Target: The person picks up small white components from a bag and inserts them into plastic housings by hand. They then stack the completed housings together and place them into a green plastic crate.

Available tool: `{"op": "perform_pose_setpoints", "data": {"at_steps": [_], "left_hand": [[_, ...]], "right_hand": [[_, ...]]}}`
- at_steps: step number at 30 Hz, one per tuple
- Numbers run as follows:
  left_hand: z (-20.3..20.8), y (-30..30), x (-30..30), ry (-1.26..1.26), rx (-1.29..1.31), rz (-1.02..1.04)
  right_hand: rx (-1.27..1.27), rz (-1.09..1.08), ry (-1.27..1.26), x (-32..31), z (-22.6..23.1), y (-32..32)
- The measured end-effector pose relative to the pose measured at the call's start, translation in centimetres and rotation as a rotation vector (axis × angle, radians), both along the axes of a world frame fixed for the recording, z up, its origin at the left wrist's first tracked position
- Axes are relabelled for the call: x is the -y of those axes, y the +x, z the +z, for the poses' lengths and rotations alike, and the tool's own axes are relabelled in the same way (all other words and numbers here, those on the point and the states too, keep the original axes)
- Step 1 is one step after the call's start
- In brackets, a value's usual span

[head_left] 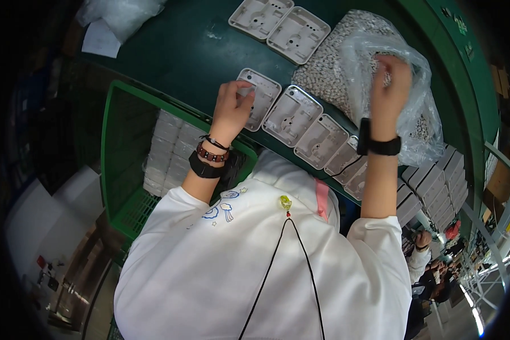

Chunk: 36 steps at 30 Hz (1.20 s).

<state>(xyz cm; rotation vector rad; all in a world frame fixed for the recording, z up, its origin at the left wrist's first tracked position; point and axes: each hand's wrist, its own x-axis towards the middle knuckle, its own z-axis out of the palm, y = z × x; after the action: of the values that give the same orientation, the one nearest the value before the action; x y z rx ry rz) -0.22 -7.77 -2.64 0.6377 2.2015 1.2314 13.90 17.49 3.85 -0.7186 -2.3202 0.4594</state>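
Note:
My left hand [230,110] is over the left-hand casing [262,97] of a row of shallow, light grey plastic casings. Its fingers are curled together at the casing's inner left side; whatever is between the fingertips is too small to make out. At the right, my right hand [392,85] reaches over an open clear plastic bag [354,48] full of small pale parts [328,79]. Those fingers are bent inward over the bag's mouth, and what they pinch, if anything, is hidden. A second casing [292,116] lies face up beside the first, with a third casing [322,141] to its right.
Two more open casings [298,35] lie farther back on the green table [192,51]. A green crate [110,164] with wrapped white packs [167,150] stands at the left. Stacked grey casings [436,178] are at the right, where another person's hand [423,238] shows farther off.

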Motion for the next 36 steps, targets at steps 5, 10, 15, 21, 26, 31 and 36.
{"op": "perform_pose_setpoints", "data": {"at_steps": [5, 10, 15, 21, 26, 31, 36], "left_hand": [[0.5, 0.7, -2.6, 0.058, -0.006, -0.13], [3.0, 2.4, -4.1, 0.016, 0.256, -0.191], [3.9, 4.4, -4.8, 0.078, 0.119, -0.387], [5.1, 6.1, -5.3, 0.068, 0.074, -0.491], [6.2, 7.0, -6.5, 0.121, 0.076, -0.599], [7.2, 7.1, -8.5, 0.221, 0.111, -0.519], [8.7, 6.6, -11.3, 0.374, 0.66, -0.342]], "right_hand": [[0.559, -0.126, -0.032, -6.6, -7.4, 5.5], [0.456, -0.16, 0.001, -4.9, -8.3, 5.3], [0.291, -0.206, -0.115, -5.3, -7.3, 5.7], [0.072, -0.275, -0.223, -4.8, -6.3, 6.2], [-0.268, -0.277, -0.577, -4.8, -7.5, 6.8], [-0.597, -0.153, -1.423, -1.5, -2.7, 5.7], [-0.428, 0.124, -1.322, 4.2, 1.8, 3.9]]}}
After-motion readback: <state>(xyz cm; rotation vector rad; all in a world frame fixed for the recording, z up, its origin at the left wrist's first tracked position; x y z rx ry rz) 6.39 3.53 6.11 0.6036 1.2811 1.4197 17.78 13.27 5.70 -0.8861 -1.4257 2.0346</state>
